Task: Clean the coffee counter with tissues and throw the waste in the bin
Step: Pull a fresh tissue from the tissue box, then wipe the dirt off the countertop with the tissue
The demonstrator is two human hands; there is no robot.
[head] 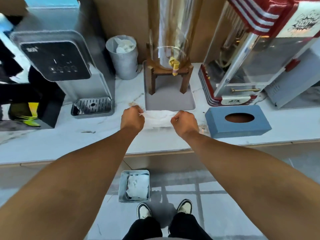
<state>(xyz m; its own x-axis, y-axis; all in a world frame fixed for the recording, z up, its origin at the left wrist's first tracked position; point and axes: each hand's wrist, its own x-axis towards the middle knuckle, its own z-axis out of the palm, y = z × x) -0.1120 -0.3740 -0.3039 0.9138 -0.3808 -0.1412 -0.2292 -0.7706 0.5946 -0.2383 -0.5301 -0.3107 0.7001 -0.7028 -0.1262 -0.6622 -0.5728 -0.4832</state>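
Observation:
A white tissue (158, 118) is stretched between both hands above the white marble counter (69, 142). My left hand (132, 118) pinches its left end and my right hand (184, 122) grips its right end. Brownish stains (133, 103) mark the counter just beyond my left hand. A blue tissue box (237, 121) with an oval opening sits to the right of my right hand. On the floor below the counter edge stands a square metal bin (122, 186) holding crumpled white tissues. A round grey bin (123, 64) with paper in it stands at the back of the counter.
A grey water dispenser (69, 66) with a drip tray (92, 106) stands at the left. A glass drink dispenser on a wooden stand (170, 71) rests on a grey mat (169, 103). A red popcorn machine (242, 58) fills the right. My shoes (143, 211) are beside the floor bin.

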